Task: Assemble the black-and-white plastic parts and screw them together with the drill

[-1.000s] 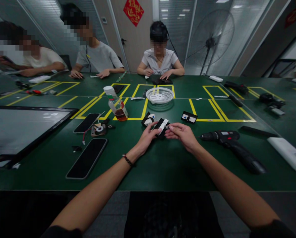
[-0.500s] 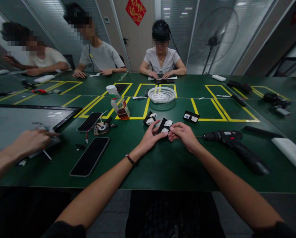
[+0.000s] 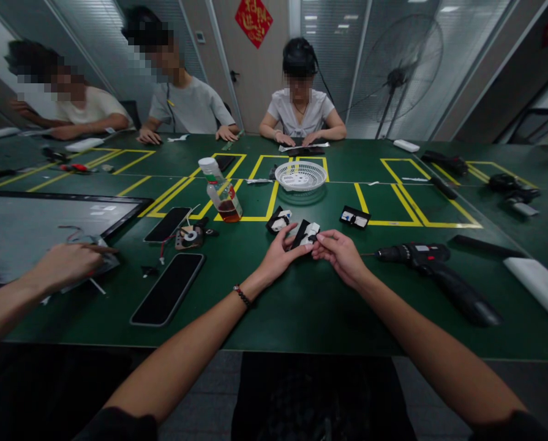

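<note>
Between my hands is a small black-and-white piece [image 3: 309, 231], a dark flat part with white on top; I cannot tell its exact kind. My left hand [image 3: 280, 252] grips its left side between thumb and fingers. At its right edge, my right hand [image 3: 335, 251] pinches with thumb and forefinger. A similar black-and-white piece [image 3: 280, 219] lies just beyond my left fingers. Another similar piece [image 3: 355, 217] rests farther right on the green table [image 3: 274, 324]. To the right of my right hand lies a black power drill [image 3: 420, 254], its bit pointing at my wrist.
Left of me are a smartphone [image 3: 168, 291], a second phone [image 3: 168, 225], a small motor-like part [image 3: 191, 236] and a bottle [image 3: 225, 199]. A co-worker's hand [image 3: 69, 266] works at far left. Ahead stands a white basket [image 3: 300, 177]; a white box [image 3: 537, 285] lies right.
My hands stay almost in place, with slight finger movement at the piece. The neighbouring co-worker's hand shifts a little right; a person across the table moves a hand right.
</note>
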